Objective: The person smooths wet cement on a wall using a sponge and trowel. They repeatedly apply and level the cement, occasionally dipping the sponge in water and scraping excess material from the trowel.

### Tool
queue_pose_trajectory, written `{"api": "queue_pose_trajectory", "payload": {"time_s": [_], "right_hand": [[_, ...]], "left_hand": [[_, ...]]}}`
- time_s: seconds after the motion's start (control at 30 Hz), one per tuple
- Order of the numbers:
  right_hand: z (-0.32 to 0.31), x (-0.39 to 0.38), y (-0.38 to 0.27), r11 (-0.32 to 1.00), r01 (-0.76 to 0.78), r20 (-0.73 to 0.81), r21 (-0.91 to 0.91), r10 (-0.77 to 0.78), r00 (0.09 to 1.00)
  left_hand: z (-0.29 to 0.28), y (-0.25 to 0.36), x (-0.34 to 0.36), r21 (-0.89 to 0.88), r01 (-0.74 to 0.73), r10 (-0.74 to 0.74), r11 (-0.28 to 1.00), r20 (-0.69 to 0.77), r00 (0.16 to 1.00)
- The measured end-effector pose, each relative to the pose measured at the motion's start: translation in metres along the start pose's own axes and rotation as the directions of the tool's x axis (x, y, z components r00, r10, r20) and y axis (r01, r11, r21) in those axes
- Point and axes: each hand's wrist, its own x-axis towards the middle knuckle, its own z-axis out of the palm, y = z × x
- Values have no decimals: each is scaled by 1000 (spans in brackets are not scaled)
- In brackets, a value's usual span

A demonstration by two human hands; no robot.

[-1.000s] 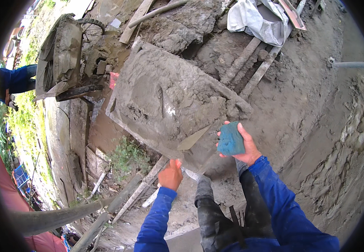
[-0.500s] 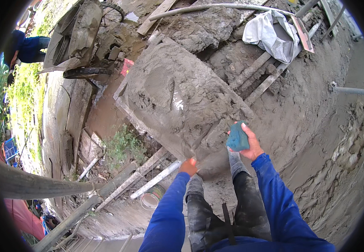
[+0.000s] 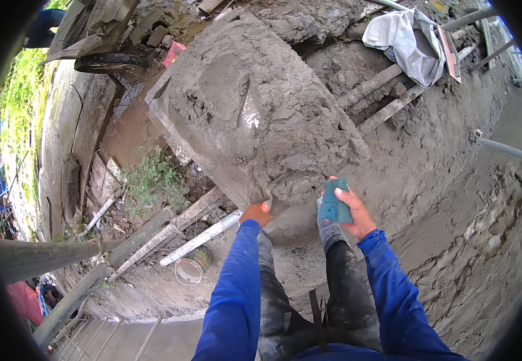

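Note:
My right hand (image 3: 355, 212) grips a worn teal sponge (image 3: 335, 201), with the thumb on its face, above the near right side of the mortar board. My left hand (image 3: 255, 214) is closed at the board's near corner, around the handle of a trowel (image 3: 269, 197). Only the trowel's thin grey neck shows clearly; its blade blends into the wet mortar. Grey mortar (image 3: 231, 114) lies heaped and smeared over the wide board (image 3: 167, 129), whose left edge is bare in places.
Beyond the board to the right, a pale sack (image 3: 393, 39) lies over poles. A bucket (image 3: 190, 269) stands left of my legs, near a white pipe (image 3: 201, 237) and bamboo poles (image 3: 146, 249). A muddy wheel (image 3: 110, 62) and weeds (image 3: 157, 180) are farther left.
The view has shifted, so the board appears a little higher and farther left. The sponge has turned to a more upright angle in my right hand. My left hand keeps its grip.

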Motion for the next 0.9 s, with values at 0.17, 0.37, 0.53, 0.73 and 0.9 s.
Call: {"api": "queue_pose_trajectory", "payload": {"time_s": [0.17, 0.37, 0.53, 0.73, 0.9], "right_hand": [[-6, -11, 0, 1000, -29, 19, 2, 29, 999], [-2, -2, 5, 998, -48, -4, -44, 48, 999], [38, -5, 14, 995, -97, 58, -36, 99, 993], [31, -13, -12, 992, -23, -29, -125, 20, 999], [59, 46, -33, 950, 186, 66, -251, -175, 982]], "left_hand": [[21, -82, -83, 35, 50, -37, 998, -297, 954], [-12, 2, -45, 264, -144, 222, 954, -292, 930], [60, -92, -5, -260, 163, -168, 952, 0, 986], [36, -49, -122, -316, 77, -184, 946, -326, 927], [-97, 34, -77, 61, 25, 6, 998, -458, 889]]}}
